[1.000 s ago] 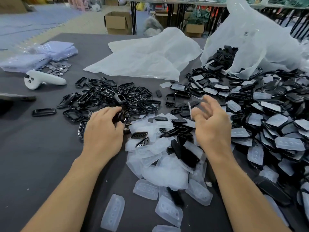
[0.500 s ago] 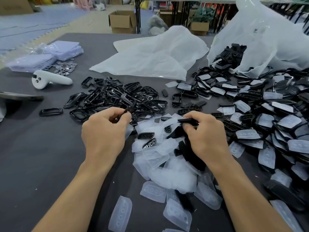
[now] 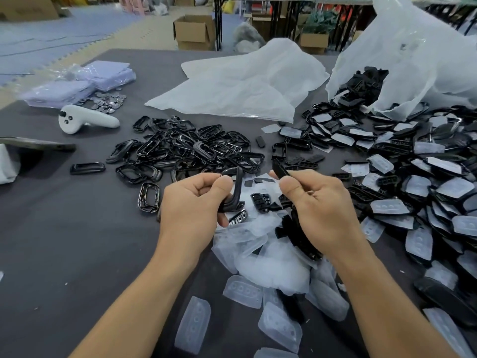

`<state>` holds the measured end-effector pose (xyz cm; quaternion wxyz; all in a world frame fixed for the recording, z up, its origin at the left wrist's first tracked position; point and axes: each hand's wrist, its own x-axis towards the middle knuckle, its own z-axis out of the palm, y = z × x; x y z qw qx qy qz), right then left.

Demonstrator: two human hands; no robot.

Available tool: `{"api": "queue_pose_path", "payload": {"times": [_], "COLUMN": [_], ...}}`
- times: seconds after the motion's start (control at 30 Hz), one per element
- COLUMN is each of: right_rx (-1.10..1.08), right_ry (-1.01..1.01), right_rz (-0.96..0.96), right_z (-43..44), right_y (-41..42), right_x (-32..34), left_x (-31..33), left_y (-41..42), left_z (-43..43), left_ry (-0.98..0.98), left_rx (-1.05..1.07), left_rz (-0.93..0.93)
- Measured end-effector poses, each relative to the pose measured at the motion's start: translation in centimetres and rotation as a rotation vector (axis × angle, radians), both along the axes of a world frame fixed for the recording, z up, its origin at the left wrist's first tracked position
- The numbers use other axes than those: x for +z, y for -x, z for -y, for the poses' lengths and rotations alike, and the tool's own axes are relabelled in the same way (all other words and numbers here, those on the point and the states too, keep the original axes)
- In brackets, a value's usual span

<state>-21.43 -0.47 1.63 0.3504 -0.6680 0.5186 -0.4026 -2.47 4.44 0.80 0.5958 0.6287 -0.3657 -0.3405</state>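
A worker at a grey-covered table (image 3: 64, 241) holds two black plastic parts just above a heap of translucent button pads (image 3: 273, 270). The left hand (image 3: 193, 213) has fingers and thumb curled round a black oval frame (image 3: 238, 186), gripped on edge. The right hand (image 3: 322, 210) pinches a slim black insert (image 3: 280, 171) between thumb and forefinger, its tip pointing up and to the left. The two parts are near each other but apart. More dark pieces show under the right palm; whether the hand grips them cannot be told. Beyond the hands lies a spread of loose black frames (image 3: 191, 148). To the right, a larger pile of padded parts (image 3: 426, 182) spills from a torn plastic bag (image 3: 418, 63). A white handheld controller (image 3: 87, 121) lies at far left.
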Motion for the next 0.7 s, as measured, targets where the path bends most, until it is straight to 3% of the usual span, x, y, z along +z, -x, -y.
{"api": "queue_pose_path", "payload": {"times": [0.1, 0.23, 0.4, 0.7], "right_rx": [-0.073, 0.041, 0.149, 0.149], "right_ry": [0.01, -0.151, -0.312, -0.343], "right_rz": [0.218, 0.515, 0.628, 0.645], "right_z": [-0.3, -1.5, -2.4, -2.1], "right_y": [-0.6, -2.3, -3.4, -3.5], "right_x": [0.3, 0.6, 0.6, 0.3], "left_x": [0.3, 0.3, 0.3, 0.3], "left_y": [0.0, 0.2, 0.1, 0.1], "left_z": [-0.1, -0.1, -0.5, -0.5], "left_ry": [0.024, 0.029, 0.041, 0.035], "left_rx": [-0.051, -0.101, -0.146, -0.224], "left_rz": [-0.103, -0.122, -0.075, -0.088]}}
